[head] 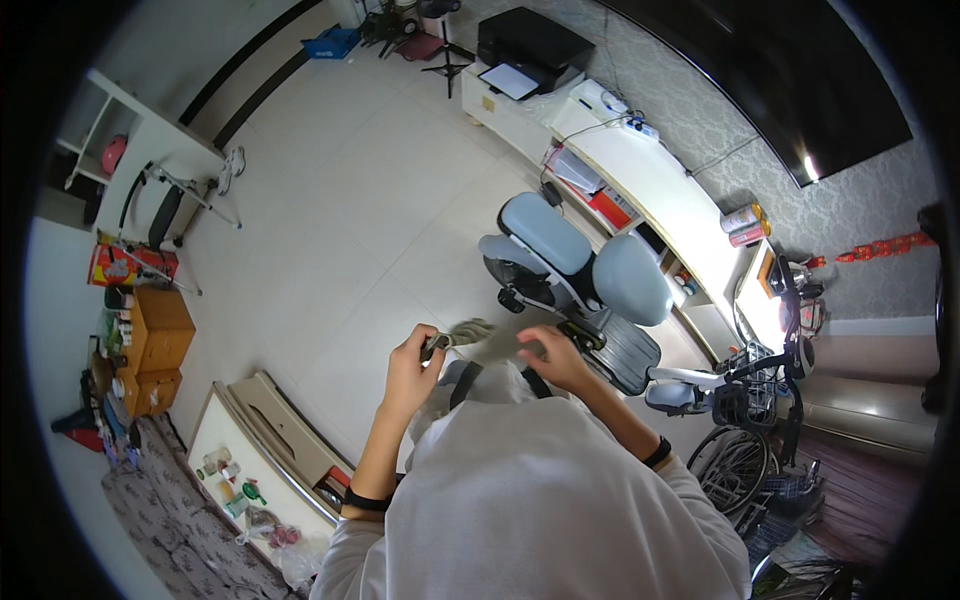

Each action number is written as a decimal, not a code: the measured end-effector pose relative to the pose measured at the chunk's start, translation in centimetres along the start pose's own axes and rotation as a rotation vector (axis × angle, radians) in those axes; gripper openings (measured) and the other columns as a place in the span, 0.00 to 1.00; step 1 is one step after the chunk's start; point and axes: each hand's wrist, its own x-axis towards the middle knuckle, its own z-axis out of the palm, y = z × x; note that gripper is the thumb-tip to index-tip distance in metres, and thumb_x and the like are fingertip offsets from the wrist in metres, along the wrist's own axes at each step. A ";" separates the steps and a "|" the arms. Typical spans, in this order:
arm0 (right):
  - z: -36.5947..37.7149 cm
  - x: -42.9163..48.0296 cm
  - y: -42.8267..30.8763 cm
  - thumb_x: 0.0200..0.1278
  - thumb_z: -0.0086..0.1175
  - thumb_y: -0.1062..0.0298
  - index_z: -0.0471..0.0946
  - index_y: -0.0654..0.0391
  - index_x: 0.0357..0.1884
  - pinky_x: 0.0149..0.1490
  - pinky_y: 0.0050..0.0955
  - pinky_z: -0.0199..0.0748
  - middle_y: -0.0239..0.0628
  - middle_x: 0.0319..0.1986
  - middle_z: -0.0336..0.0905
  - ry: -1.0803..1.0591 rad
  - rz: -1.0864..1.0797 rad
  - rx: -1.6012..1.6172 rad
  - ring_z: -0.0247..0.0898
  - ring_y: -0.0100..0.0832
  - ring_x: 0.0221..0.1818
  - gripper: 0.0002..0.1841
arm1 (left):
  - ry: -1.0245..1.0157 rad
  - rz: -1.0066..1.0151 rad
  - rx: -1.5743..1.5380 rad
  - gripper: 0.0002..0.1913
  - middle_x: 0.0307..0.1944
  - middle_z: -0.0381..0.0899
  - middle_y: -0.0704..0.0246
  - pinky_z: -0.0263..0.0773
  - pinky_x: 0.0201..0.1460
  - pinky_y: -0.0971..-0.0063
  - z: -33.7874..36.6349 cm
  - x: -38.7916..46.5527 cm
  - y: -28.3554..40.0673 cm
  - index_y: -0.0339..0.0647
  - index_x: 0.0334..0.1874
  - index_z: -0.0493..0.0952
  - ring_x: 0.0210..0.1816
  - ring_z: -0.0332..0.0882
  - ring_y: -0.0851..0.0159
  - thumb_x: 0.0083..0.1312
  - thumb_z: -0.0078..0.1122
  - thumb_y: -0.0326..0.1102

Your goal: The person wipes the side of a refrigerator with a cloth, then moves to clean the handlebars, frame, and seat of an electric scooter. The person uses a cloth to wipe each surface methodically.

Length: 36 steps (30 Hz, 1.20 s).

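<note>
My left hand (414, 369) is closed around the end of a dark, greenish-grey item (436, 345); its exact kind is hard to tell. A blurred bundle of cord or fabric strands (471, 331) extends from it towards my right hand. My right hand (553, 357) is raised with its fingers curved apart and nothing seen in it. It is nearest to the grey footboard (626, 351) of an electric scooter, whose blue-grey seats (546, 232) stand beyond. Both wrists wear black bands, and a white shirt covers my torso.
A white cabinet (637, 161) bearing a black printer (534, 46) runs along the right wall. A wheelchair (731, 469) stands at the lower right. At the lower left is a low table (259, 469) with jars and bags. A folding metal frame (161, 214) and wooden boxes (161, 326) stand left.
</note>
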 end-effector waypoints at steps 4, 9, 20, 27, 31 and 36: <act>7.8 5.7 -5.4 0.62 0.60 0.63 0.75 0.60 0.54 0.53 0.34 0.74 0.44 0.47 0.78 -0.356 0.088 0.191 0.75 0.36 0.51 0.20 | -0.042 0.212 0.094 0.10 0.35 0.82 0.59 0.77 0.38 0.63 -4.6 0.2 -2.1 0.39 0.45 0.76 0.35 0.81 0.50 0.61 0.59 0.24; 14.4 11.0 -10.1 0.69 0.52 0.64 0.71 0.58 0.60 0.49 0.33 0.78 0.40 0.53 0.75 -0.520 0.657 0.920 0.74 0.30 0.51 0.19 | -0.024 0.371 0.254 0.10 0.39 0.83 0.62 0.80 0.37 0.66 -9.4 -0.2 -3.5 0.38 0.41 0.80 0.36 0.83 0.53 0.57 0.60 0.22; 15.4 16.4 -12.1 0.69 0.49 0.59 0.75 0.54 0.47 0.52 0.30 0.71 0.33 0.42 0.77 -0.271 0.917 1.454 0.74 0.31 0.45 0.12 | -0.125 0.401 0.172 0.13 0.40 0.81 0.66 0.79 0.42 0.67 -11.0 0.1 -4.4 0.43 0.42 0.81 0.40 0.81 0.58 0.55 0.62 0.23; 12.5 23.1 -14.7 0.68 0.46 0.71 0.65 0.52 0.67 0.58 0.36 0.74 0.38 0.55 0.74 -0.348 0.758 1.451 0.74 0.34 0.55 0.24 | 0.380 -0.188 -0.545 0.10 0.52 0.78 0.68 0.68 0.56 0.72 -15.6 3.3 -10.4 0.36 0.48 0.77 0.52 0.75 0.69 0.65 0.54 0.25; 10.9 27.7 -16.0 0.69 0.45 0.70 0.64 0.52 0.67 0.59 0.39 0.75 0.37 0.56 0.73 -0.533 0.754 1.553 0.73 0.35 0.57 0.24 | 0.236 -0.614 -0.980 0.28 0.57 0.78 0.66 0.57 0.69 0.67 -17.2 7.1 -12.8 0.41 0.58 0.74 0.61 0.70 0.66 0.76 0.38 0.59; 11.6 33.2 -17.2 0.69 0.46 0.67 0.69 0.52 0.63 0.57 0.39 0.76 0.37 0.52 0.76 -0.692 0.802 1.412 0.75 0.36 0.54 0.20 | -0.029 -0.525 -1.414 0.30 0.60 0.76 0.65 0.64 0.67 0.67 -16.1 9.8 -11.4 0.37 0.64 0.71 0.61 0.73 0.65 0.75 0.43 0.57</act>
